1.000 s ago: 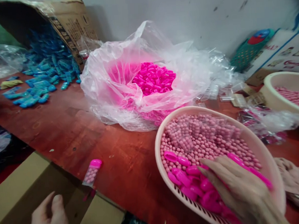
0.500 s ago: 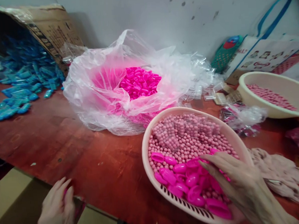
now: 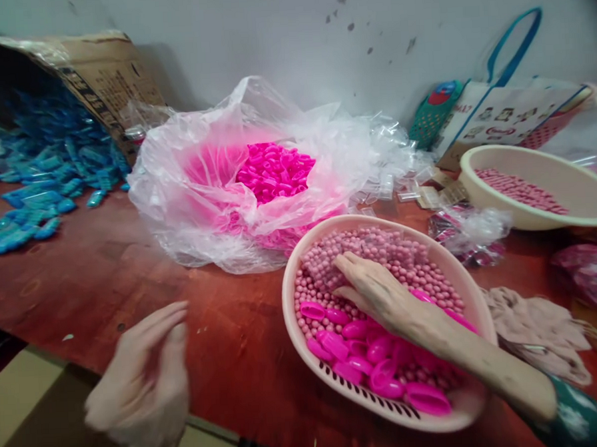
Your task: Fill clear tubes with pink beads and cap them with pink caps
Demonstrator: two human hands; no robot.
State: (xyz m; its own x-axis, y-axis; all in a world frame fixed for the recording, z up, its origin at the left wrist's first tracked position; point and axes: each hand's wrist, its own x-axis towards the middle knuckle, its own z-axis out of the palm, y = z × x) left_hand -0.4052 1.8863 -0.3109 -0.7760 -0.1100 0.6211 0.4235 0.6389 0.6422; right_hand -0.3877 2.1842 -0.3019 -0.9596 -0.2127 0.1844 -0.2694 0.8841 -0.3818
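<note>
My right hand (image 3: 382, 289) reaches over a pale pink basket (image 3: 289, 311), its thumb and fingertips apart at a transparent packet of pink beads (image 3: 321, 266). Loose pink beads (image 3: 445, 289) fill much of the basket. Under my right wrist, in the basket's near half, lie several bright magenta plastic shells (image 3: 380, 348); some are partly hidden by the arm. My left hand (image 3: 144, 382) is over the table's front edge, curled and somewhat blurred, its fingers pressed together. What it may hold is hidden.
Behind the basket stands an open plastic bag (image 3: 176, 183) of magenta pieces. Blue wrapped pieces (image 3: 69, 155) spill from a cardboard box (image 3: 113, 80) at left. A cream bowl (image 3: 528, 215), a crumpled cloth (image 3: 539, 331) and a printed bag (image 3: 503, 116) are at right.
My right hand has moved from the magenta shells to the bead packet at the basket's far left. My left hand has risen and shifted right; the pink bit in its fingers no longer shows.
</note>
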